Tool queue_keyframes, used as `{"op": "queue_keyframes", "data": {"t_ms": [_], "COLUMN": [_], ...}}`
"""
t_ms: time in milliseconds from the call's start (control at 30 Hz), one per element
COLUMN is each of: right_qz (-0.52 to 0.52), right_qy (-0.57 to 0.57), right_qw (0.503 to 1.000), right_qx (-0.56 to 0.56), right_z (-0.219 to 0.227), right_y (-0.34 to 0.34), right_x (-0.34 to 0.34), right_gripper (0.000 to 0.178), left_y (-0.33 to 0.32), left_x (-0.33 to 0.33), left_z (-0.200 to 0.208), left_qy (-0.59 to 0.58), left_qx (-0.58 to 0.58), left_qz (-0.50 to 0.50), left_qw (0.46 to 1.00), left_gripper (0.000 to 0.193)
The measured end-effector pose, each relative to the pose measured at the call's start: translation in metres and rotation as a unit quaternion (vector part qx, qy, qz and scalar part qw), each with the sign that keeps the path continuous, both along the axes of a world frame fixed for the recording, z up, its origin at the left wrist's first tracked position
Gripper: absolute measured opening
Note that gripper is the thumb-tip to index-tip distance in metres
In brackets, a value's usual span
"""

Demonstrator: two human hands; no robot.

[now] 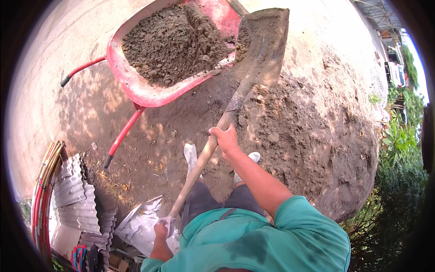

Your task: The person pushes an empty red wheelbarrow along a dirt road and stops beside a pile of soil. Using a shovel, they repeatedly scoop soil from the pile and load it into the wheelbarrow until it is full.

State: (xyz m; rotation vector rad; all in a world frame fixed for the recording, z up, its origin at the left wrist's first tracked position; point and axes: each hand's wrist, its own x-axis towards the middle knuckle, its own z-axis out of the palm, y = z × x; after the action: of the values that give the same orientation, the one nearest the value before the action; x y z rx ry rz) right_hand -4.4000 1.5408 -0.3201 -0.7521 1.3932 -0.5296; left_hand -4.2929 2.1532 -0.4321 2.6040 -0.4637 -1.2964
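Observation:
I hold a shovel (213, 140) slantwise across my front. My left hand (161, 230) is closed on the grip at the handle's lower end. Farther up, my right hand (225, 138) wraps round the wooden shaft. The broad, dirt-coated blade (267, 45) is raised at the right rim of a red wheelbarrow (149, 96), with some soil at its left edge. Inside the wheelbarrow lies a heap of dark, crumbly soil (172, 45). Whether the blade touches the rim I cannot tell.
Loose soil (312, 145) spreads over the ground to the right. Two red wheelbarrow handles (123, 136) point toward the left. Corrugated sheets (74, 199), bundled hoses or pipes (43, 195) and a pale crumpled sheet (142, 226) lie at the lower left. Green plants (398, 163) border the right.

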Motion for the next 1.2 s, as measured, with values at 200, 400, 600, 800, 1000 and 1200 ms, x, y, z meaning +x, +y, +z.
{"op": "queue_keyframes", "data": {"t_ms": [200,400,600,800,1000,1200], "right_qz": [-0.197,-0.411,-0.346,-0.382,-0.53,-0.616], "right_qy": [-0.093,-0.132,-0.317,-0.391,-0.304,-0.274], "right_qw": [0.973,0.879,0.79,0.723,0.752,0.72], "right_qx": [0.074,0.203,0.395,0.422,0.248,0.165], "right_z": [-0.046,-0.127,-0.164,-0.156,-0.275,-0.3], "right_y": [-0.016,0.004,0.093,0.038,-0.128,-0.12], "right_x": [-0.125,-0.191,-0.102,-0.112,-0.475,-0.485], "right_gripper": [0.02,0.009,0.011,0.012,0.011,0.011], "left_y": [-0.145,-0.224,-0.181,-0.389,-0.604,-0.611], "left_x": [0.048,0.081,0.206,0.132,-0.082,-0.116], "left_z": [0.034,0.104,0.261,0.247,0.06,0.04], "left_qy": [0.068,-0.079,-0.444,-0.539,-0.228,-0.128], "left_qx": [-0.029,-0.212,0.266,0.135,-0.146,-0.159], "left_qz": [0.366,0.287,-0.239,-0.298,-0.046,0.005], "left_qw": [0.928,0.931,0.822,0.776,0.962,0.979], "left_gripper": [0.002,0.009,0.023,0.013,0.026,0.014]}}
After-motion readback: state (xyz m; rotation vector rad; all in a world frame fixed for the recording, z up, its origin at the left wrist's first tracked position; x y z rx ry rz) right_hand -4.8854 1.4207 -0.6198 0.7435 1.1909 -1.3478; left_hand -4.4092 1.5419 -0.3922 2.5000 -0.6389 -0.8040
